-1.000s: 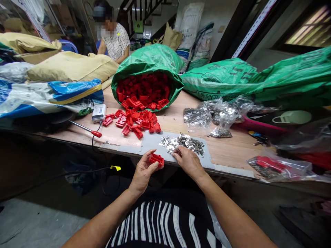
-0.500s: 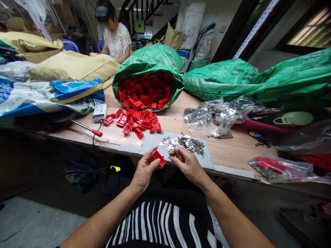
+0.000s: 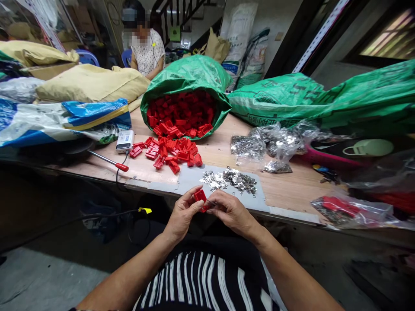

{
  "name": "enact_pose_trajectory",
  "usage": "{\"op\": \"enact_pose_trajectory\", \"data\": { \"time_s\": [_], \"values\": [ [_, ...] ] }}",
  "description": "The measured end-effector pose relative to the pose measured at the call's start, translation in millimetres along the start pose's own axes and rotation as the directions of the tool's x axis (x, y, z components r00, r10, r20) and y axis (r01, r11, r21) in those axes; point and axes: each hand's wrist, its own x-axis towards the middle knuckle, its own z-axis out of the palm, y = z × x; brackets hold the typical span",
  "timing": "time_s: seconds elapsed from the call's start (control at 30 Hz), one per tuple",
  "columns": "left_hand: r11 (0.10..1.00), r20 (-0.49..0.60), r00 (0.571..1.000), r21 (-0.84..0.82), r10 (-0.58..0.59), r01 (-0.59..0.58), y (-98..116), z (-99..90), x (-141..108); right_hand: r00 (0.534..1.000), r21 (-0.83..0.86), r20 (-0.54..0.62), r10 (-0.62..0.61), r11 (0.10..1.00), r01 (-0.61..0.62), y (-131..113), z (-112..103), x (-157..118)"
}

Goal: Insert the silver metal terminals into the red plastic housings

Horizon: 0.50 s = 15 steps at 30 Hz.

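Note:
My left hand (image 3: 182, 215) grips a small red plastic housing (image 3: 200, 195) between thumb and fingers, just in front of the table edge. Close beside it, my right hand (image 3: 232, 211) is closed on what looks like a small screwdriver (image 3: 212, 203); a bit of dark thin shaft shows, and the fingers hide its handle. The right fingertips meet the near side of the housing. Beyond both hands, shiny metal pieces (image 3: 214, 179) and darker small metal parts (image 3: 240, 180) lie heaped on a grey mat (image 3: 188, 179). Loose red housings (image 3: 175, 151) are piled farther back.
A green sack (image 3: 194, 71) full of red housings lies open on the table. Clear bags of metal parts (image 3: 269, 140) are at right, near a pink container (image 3: 330, 157). A red-tipped rod (image 3: 121, 166) and a white power bank (image 3: 125, 141) are at left. Another person (image 3: 147, 52) sits opposite.
My right hand has moved left, bringing the tool up to the housing. The housing has turned in my left hand and sits slightly higher.

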Motion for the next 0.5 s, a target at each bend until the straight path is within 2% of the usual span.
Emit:
{"op": "enact_pose_trajectory", "data": {
  "time_s": [0.17, 0.27, 0.33, 0.43, 0.5],
  "values": [
    [1.0, 0.009, 1.0, 0.03, 0.004, -0.004, -1, -1.7, 0, 0.979, 0.186, 0.001, 0.205, 0.962, -0.202, 6, 3, -3],
    [0.995, 0.026, 0.999, 0.098, 0.032, -0.034, -1, -3.4, 0, 0.973, 0.241, -0.014, 0.231, 0.945, -0.221, 8, 4, -4],
    [0.979, 0.041, 0.996, 0.187, 0.078, -0.084, 0, -5.9, 3, 0.971, 0.219, -0.032, 0.238, 0.949, -0.226, 9, 4, -3],
    [0.88, 0.059, 0.975, 0.422, 0.214, -0.219, 2, -12.8, 8, 0.972, 0.075, -0.071, 0.222, 0.973, -0.217, 12, 5, -1],
    [0.73, 0.096, 0.943, 0.61, 0.317, -0.308, 3, -18.6, 12, 0.979, -0.042, -0.096, 0.18, 0.982, -0.185, 14, 6, 0]
  ]
}}
